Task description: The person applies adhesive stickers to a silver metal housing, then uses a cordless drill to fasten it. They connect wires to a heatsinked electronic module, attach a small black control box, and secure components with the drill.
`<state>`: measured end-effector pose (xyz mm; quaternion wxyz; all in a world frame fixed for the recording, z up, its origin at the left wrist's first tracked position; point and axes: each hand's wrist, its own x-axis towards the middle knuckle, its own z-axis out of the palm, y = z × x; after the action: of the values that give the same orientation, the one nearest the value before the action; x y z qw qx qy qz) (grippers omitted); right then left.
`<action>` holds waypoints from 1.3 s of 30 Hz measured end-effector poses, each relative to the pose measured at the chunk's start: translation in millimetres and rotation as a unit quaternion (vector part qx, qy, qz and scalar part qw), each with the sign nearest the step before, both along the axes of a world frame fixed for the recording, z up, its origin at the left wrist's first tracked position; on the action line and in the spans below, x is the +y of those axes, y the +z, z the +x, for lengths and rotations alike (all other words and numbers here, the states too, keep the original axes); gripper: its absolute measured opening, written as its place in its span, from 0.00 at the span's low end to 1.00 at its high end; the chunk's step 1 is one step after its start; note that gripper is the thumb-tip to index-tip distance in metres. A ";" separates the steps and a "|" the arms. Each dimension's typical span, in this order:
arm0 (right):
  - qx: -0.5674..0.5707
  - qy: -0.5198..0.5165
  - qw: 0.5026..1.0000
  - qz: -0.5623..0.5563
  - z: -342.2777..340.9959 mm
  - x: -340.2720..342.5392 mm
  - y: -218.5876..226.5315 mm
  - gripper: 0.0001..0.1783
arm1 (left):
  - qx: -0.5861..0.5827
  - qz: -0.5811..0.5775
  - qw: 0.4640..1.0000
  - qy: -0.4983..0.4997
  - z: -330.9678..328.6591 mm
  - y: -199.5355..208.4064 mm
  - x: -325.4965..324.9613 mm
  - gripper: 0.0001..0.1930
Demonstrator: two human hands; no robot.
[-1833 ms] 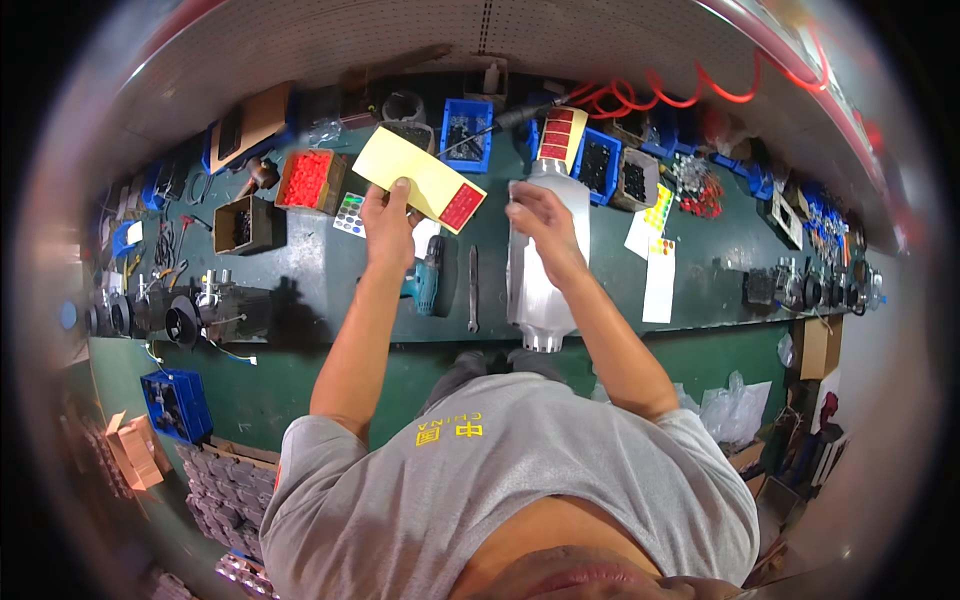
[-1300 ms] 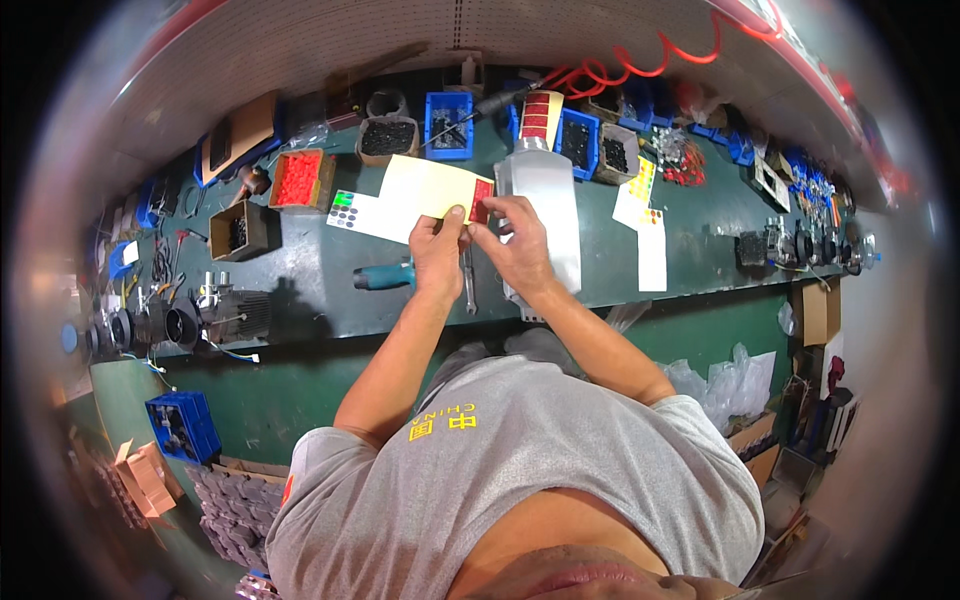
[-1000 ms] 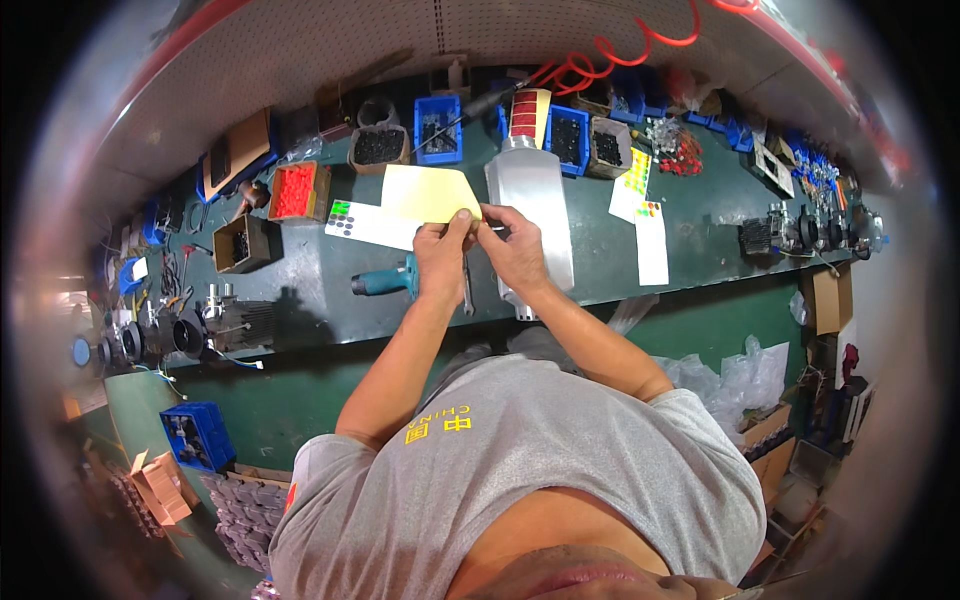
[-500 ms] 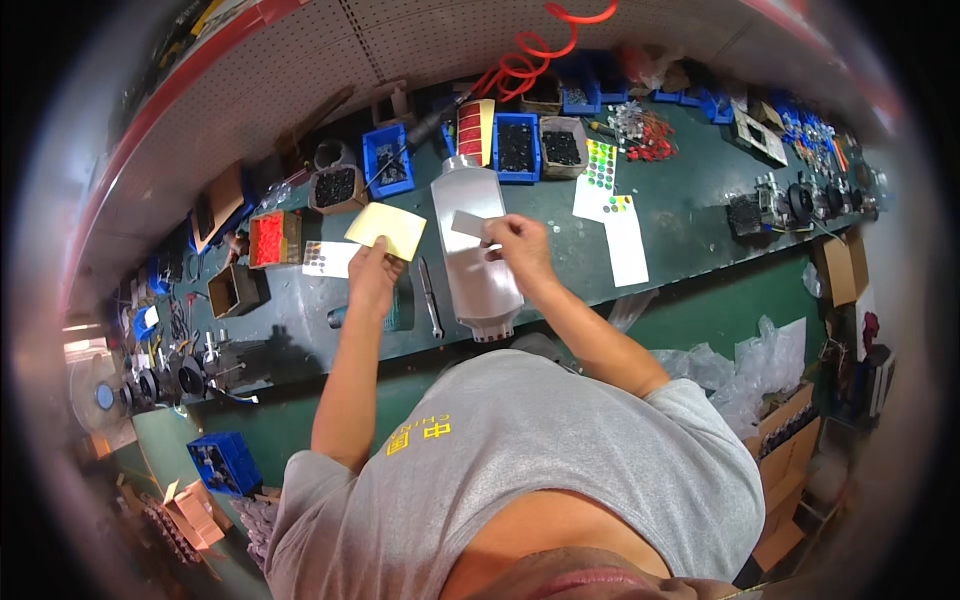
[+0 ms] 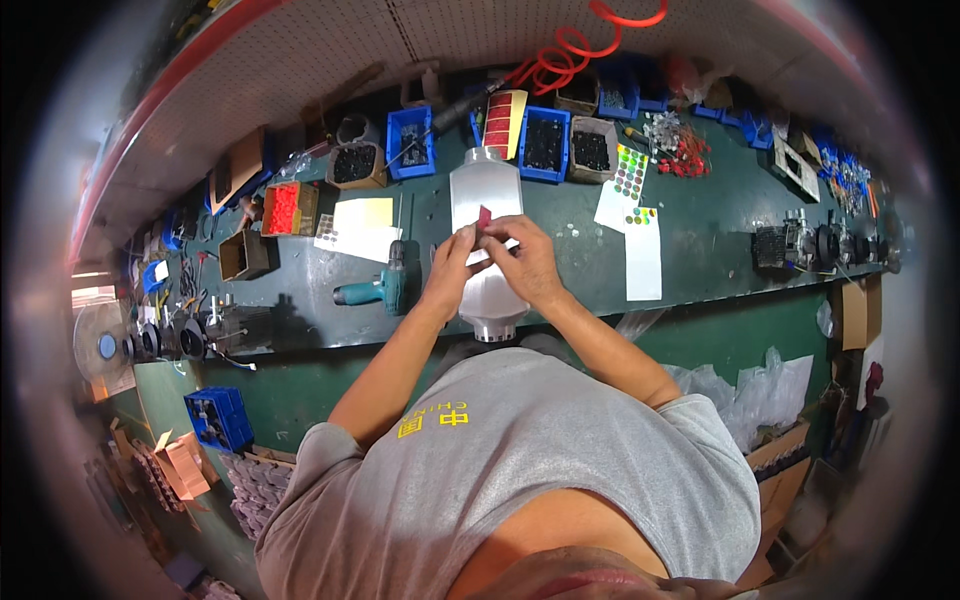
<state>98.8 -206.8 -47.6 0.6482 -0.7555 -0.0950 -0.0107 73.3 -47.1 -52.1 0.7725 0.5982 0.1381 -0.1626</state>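
On the green table (image 5: 590, 275) a silver metal housing (image 5: 484, 185) lies pointing toward me, a teal drill (image 5: 388, 288) to its left. Over the housing my left grip (image 5: 450, 268) and right grip (image 5: 530, 262) meet, fingers nearly together; the right pinches a small red label (image 5: 485, 217), but whether the left holds it too I can't tell.

Head camera: worn on the head, left of a side-by-side pair; aimed steeply down and forward, upright and unmirrored.
Workbench (image 5: 590, 258): viewed closely from above the near edge; bent along the far edge by the fisheye.
Left hand (image 5: 452, 266) and right hand (image 5: 529, 263): framed mid-view.
Grey shirt (image 5: 560, 430): nearest the lens.
Pegboard wall (image 5: 340, 55): farther off, beyond the far edge.
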 end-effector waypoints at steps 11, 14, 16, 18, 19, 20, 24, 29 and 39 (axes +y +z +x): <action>0.103 0.004 0.994 0.040 38.7 -2.6 -13.1 0.22 | 0.046 -0.112 0.988 -0.097 31.8 -6.3 44.7 0.42; 0.179 0.049 0.981 0.063 46.6 -4.7 -11.9 0.24 | 0.061 -0.078 0.987 -0.123 38.6 -0.6 48.7 0.41; 0.180 0.045 0.981 0.054 49.9 -5.4 -14.0 0.22 | 0.069 -0.066 0.989 -0.113 42.7 2.0 48.3 0.36; 0.213 -0.003 0.972 0.099 52.5 -3.7 -17.6 0.22 | 0.049 -0.029 0.996 -0.071 43.6 -3.5 47.7 0.27; 0.230 -0.027 0.965 0.121 53.9 -3.1 -19.7 0.22 | 0.039 -0.010 0.998 -0.050 44.2 -7.3 46.7 0.22; 0.237 -0.038 0.963 0.125 55.4 -2.3 -21.9 0.22 | 0.046 -0.002 0.999 -0.028 44.8 -11.3 45.5 0.18; 0.254 -0.067 0.957 0.126 61.5 0.6 -30.0 0.21 | 0.049 0.033 0.998 0.036 50.2 -32.2 39.2 0.09; 0.216 -0.087 0.967 0.101 72.9 5.3 -38.6 0.22 | 0.026 0.110 0.992 0.062 67.7 -44.6 32.1 0.10; 0.102 -0.175 0.979 -0.024 114.8 17.5 -78.4 0.24 | -0.097 0.430 0.896 0.048 126.2 -75.8 23.6 0.15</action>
<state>213.6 -189.3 -126.0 0.6246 -0.7726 0.1043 -0.0447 199.5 -23.4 -127.9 0.4561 0.8776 0.1475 0.0087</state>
